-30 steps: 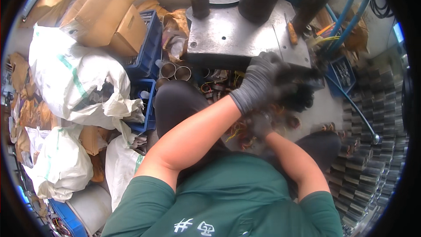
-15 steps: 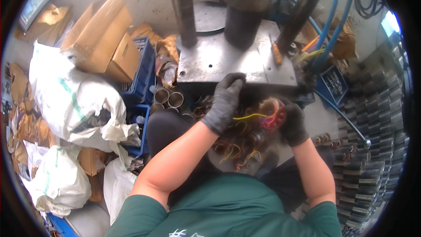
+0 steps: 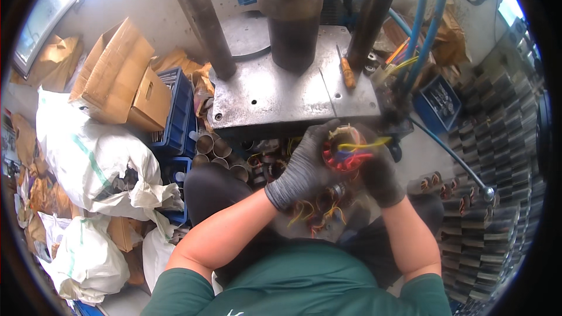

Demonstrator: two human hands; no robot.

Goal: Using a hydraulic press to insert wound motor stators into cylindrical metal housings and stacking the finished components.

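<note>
Both my gloved hands hold a motor stator [image 3: 335,159] just in front of the press's metal plate [image 3: 281,99]. It is ring-shaped, with red parts round its open end and yellow, red and blue wires sticking out to the right. My left hand [image 3: 303,167] wraps its left side in a dark grey glove. My right hand [image 3: 380,177], in a like glove, closes on its right side; those fingertips are partly hidden behind the stator and wires. Beneath my hands, between my knees, lie several more wound stators [image 3: 319,213] with loose yellow and red wires.
A wooden-handled tool [image 3: 348,75] lies on the plate beside the thick press ram [image 3: 290,23]. At left stand cardboard boxes [image 3: 108,76], blue crates [image 3: 180,111] and white sacks [image 3: 93,146]. Stacked metal cylinders [image 3: 486,234] fill the right side, near a ball-ended lever [image 3: 462,169].
My left hand has come down from the plate's front edge onto the stator, which now faces up more between both hands. The view has shifted, so the press appears farther left.
</note>
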